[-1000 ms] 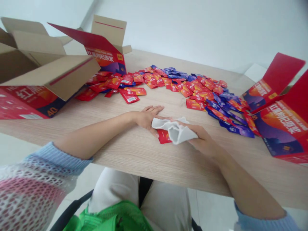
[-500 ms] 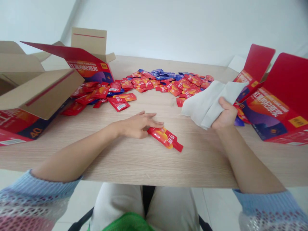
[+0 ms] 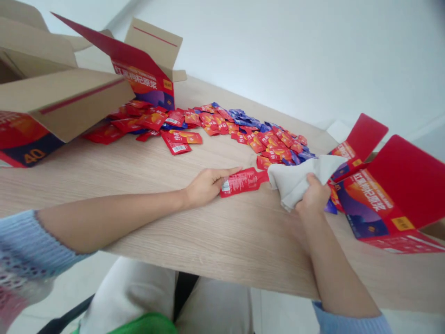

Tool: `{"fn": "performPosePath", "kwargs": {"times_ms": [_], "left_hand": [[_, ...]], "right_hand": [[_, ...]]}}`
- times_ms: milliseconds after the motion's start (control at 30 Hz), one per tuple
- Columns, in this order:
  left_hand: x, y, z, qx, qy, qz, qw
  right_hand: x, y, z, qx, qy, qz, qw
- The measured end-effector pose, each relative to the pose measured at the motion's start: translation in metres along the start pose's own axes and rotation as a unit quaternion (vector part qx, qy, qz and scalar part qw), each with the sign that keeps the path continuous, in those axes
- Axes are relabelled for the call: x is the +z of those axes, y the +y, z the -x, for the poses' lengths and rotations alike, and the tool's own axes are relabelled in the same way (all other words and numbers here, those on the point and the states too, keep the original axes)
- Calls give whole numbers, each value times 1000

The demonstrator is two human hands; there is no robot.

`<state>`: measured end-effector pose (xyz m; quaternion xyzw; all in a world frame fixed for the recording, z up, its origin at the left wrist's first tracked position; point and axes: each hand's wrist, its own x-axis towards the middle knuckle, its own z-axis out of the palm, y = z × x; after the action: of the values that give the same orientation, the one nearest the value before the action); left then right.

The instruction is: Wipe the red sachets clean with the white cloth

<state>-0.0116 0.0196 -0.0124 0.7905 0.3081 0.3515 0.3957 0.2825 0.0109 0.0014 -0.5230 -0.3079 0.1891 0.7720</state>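
Red sachet (image 3: 243,182) lies label-side up, white cloth (image 3: 295,178) touching its tip.

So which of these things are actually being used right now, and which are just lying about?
In use:
- left hand, pressing on the red sachet
- right hand, gripping the white cloth against that sachet's tip

Lying about:
- heap of red and purple sachets
- open cardboard boxes on the left
- red cartons on the right
- wooden table
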Motion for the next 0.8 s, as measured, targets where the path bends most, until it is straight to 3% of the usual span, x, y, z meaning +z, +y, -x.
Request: {"fn": "performPosePath", "kwargs": {"times_ms": [100, 167, 233, 333, 400, 500, 600, 700, 800], "left_hand": [[5, -2, -4, -72, 116, 122, 983], [6, -1, -8, -153, 155, 186, 958], [6, 0, -12, -236, 141, 253, 928], [4, 4, -15, -311, 98, 325, 888], [3, 6, -15, -323, 92, 342, 877], [5, 2, -14, -278, 93, 327, 898], [8, -3, -12, -224, 82, 310, 920], [11, -6, -13, -197, 73, 333, 919], [8, -7, -15, -213, 84, 363, 903]], "right_hand": [[7, -14, 24, -45, 49, -28, 997], [13, -20, 45, -76, 25, -24, 996], [18, -21, 62, -93, 8, -8, 996], [23, -11, 71, -35, -50, 12, 998], [22, 0, 69, 11, -92, 30, 995], [18, 9, 74, 14, -154, 121, 980], [21, 6, 99, -45, -298, 252, 920], [31, -2, 129, -146, -471, 323, 808], [38, -9, 144, -218, -562, 363, 710]]}}
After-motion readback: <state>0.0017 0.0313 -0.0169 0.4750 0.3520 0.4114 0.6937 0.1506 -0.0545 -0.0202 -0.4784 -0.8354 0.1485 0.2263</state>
